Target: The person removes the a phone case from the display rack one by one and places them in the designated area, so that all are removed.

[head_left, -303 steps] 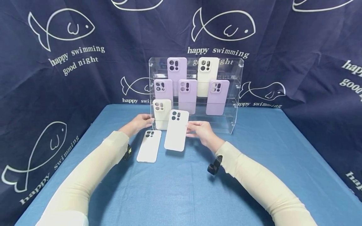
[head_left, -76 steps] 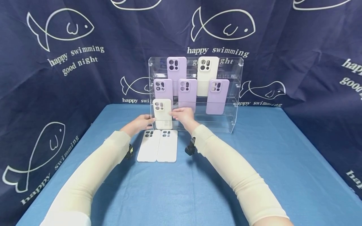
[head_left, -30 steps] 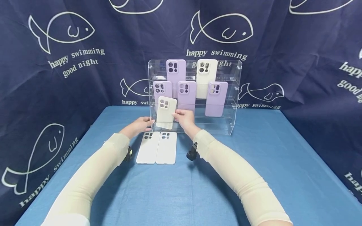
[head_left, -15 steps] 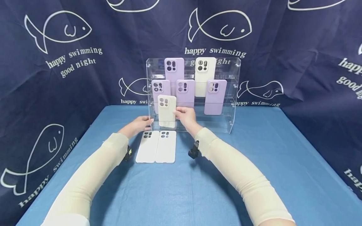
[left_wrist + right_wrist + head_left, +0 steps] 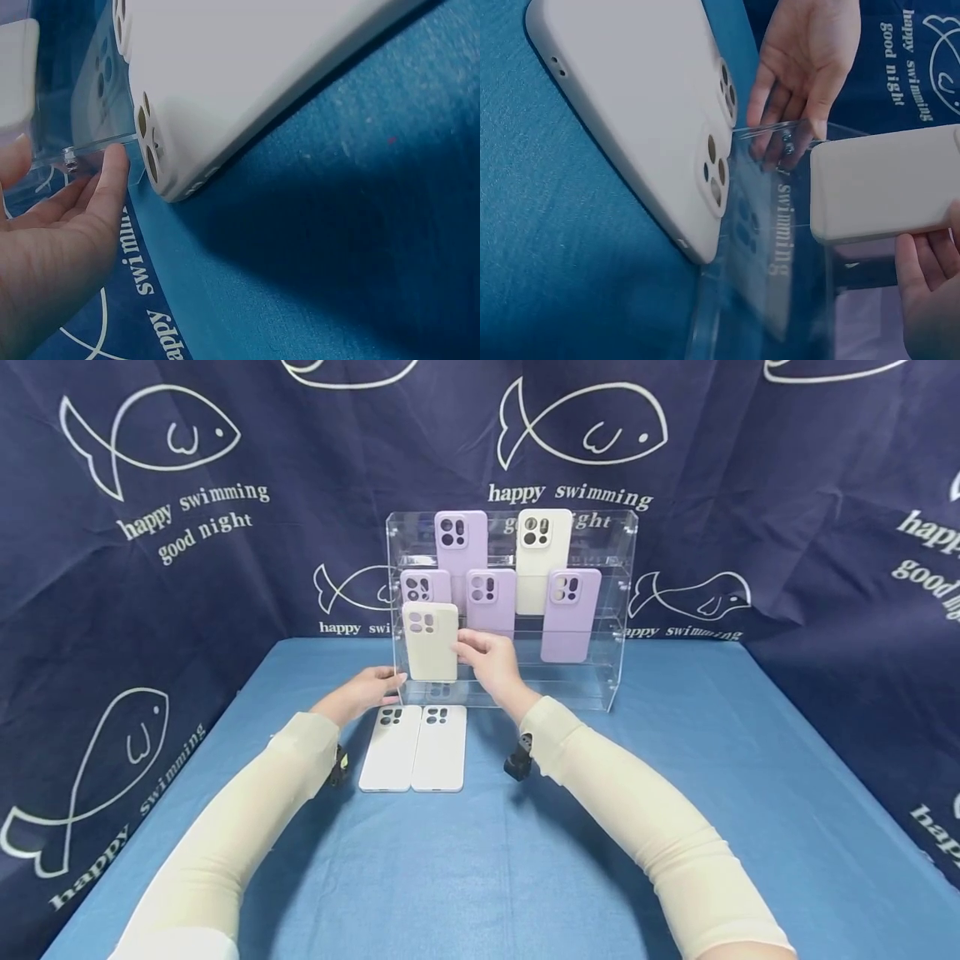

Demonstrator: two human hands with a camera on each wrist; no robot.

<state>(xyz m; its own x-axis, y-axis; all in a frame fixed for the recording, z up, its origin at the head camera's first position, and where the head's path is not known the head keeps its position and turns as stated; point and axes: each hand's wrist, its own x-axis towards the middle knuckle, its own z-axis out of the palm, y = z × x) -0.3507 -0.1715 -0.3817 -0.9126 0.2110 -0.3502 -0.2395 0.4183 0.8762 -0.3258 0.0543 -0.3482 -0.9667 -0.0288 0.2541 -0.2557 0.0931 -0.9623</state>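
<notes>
My right hand [image 5: 491, 667] pinches the right edge of a cream phone case [image 5: 430, 652]. The case is held upright before the lower left of a clear acrylic display stand [image 5: 562, 697], and the right wrist view shows fingertips along its edge. At the stand's lower left corner, my left hand [image 5: 363, 692] grips the side panel, the thumb in front and fingers seen through the plastic in the right wrist view. Two white phone cases, one left [image 5: 392, 752] and one right [image 5: 439, 752], lie side by side on the table before the stand, camera cutouts facing it.
On the upper shelf stand a purple case [image 5: 461, 560] and a cream case [image 5: 543, 564]. The shelf below holds three purple cases, at left [image 5: 426, 585], middle [image 5: 491, 602] and right [image 5: 570, 618]. A dark blue cloth [image 5: 712, 468] with fish drawings hangs behind the blue table [image 5: 675, 735].
My right hand set the second white case down beside the first, then took the cream case from the bottom left shelf and raised it. The left hand stays at the stand's corner.
</notes>
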